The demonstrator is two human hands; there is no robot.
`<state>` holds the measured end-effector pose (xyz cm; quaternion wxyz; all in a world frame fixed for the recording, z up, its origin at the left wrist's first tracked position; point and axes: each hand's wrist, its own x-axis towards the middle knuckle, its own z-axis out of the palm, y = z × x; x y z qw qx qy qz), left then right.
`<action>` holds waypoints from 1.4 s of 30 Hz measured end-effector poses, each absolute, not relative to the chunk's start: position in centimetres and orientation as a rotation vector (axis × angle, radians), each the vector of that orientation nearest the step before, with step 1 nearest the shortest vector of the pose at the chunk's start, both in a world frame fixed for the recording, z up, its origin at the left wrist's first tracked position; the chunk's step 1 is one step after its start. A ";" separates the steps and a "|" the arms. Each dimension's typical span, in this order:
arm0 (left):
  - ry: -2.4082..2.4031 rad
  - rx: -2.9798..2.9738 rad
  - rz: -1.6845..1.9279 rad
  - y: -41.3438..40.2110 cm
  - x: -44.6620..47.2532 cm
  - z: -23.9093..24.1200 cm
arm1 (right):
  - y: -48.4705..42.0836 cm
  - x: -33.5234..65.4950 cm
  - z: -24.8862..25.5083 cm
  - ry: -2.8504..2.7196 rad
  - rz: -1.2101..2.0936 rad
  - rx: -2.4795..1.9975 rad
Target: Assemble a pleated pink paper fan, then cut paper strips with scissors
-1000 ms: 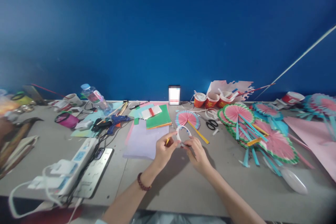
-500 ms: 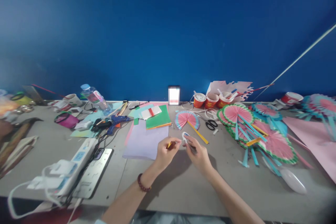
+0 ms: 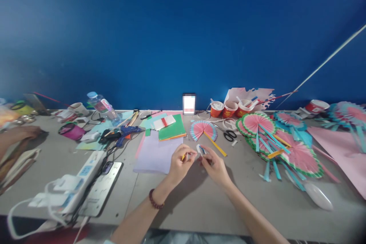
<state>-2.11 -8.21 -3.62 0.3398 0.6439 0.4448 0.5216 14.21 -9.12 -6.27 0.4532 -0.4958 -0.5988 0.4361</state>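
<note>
My left hand [image 3: 180, 164] is closed, thumb and fingertips together, with a short bit of a small yellow piece [image 3: 183, 156] showing between its fingers. The rest of that piece is hidden. My right hand [image 3: 215, 167] pinches a small white-and-blue object [image 3: 199, 148] whose kind I cannot make out. The fingertips of both hands are close together above the grey table. Just beyond them lies a small pleated paper fan [image 3: 200, 129], pink with a blue edge, with a yellow strip [image 3: 219, 147] running from its centre.
Black-handled scissors [image 3: 229, 135] and red paper cups [image 3: 230, 109] are behind my right hand, with several paper fans [image 3: 260, 126] to the right. Coloured paper [image 3: 160, 158], a blue glue gun [image 3: 128, 131], a phone [image 3: 104, 187] and a power strip [image 3: 87, 173] lie left. Another person's hand [image 3: 31, 133] is far left.
My right hand has shifted slightly and tilted the white-and-blue object. My left hand stays nearly in place. The other person's hand at far left has come further into view.
</note>
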 end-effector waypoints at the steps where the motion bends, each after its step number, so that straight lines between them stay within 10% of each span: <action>1: 1.172 1.658 1.350 -8.1 -2.1 -3.6 | -9.1 14.2 -6.3 -1.468 1.104 -1.228; 42: 1.246 1.484 1.308 -8.0 -1.8 -3.3 | -9.3 13.4 -6.3 -1.350 1.268 -1.263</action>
